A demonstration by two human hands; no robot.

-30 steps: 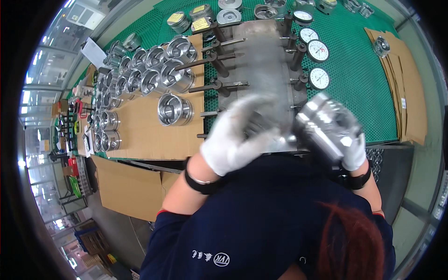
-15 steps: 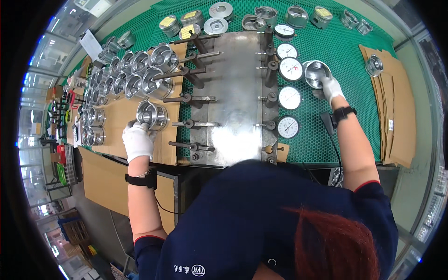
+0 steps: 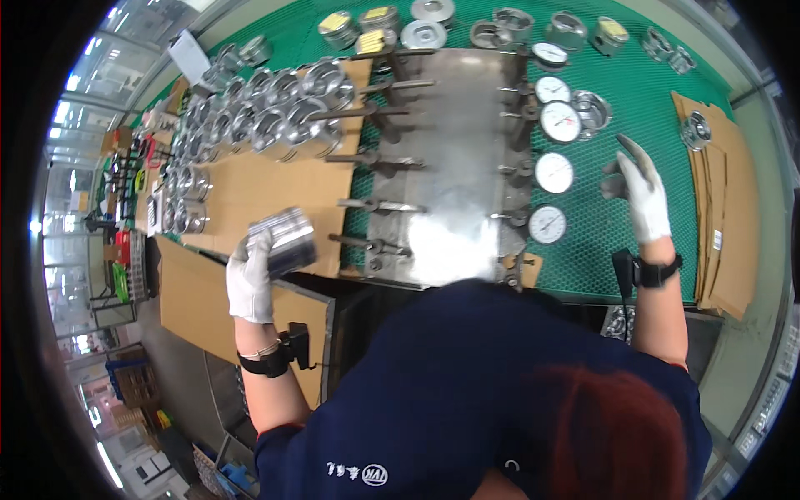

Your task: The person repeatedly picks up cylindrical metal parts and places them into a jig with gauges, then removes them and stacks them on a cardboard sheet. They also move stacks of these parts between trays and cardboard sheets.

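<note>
left hand, white knit glove, clamped on a shiny ribbed metal cylinder, held tilted over the near edge of the brown cardboard sheet on the desk. right hand, same glove, fingers spread and holding nothing, hovering over green mesh matting just right of the gauges. four round white-faced dial gauges in a column along the right edge of a flat grey steel plate. a dense cluster of similar polished cylinders at the far left of the cardboard, too many and too overlapped to count. black band on each wrist.
</note>
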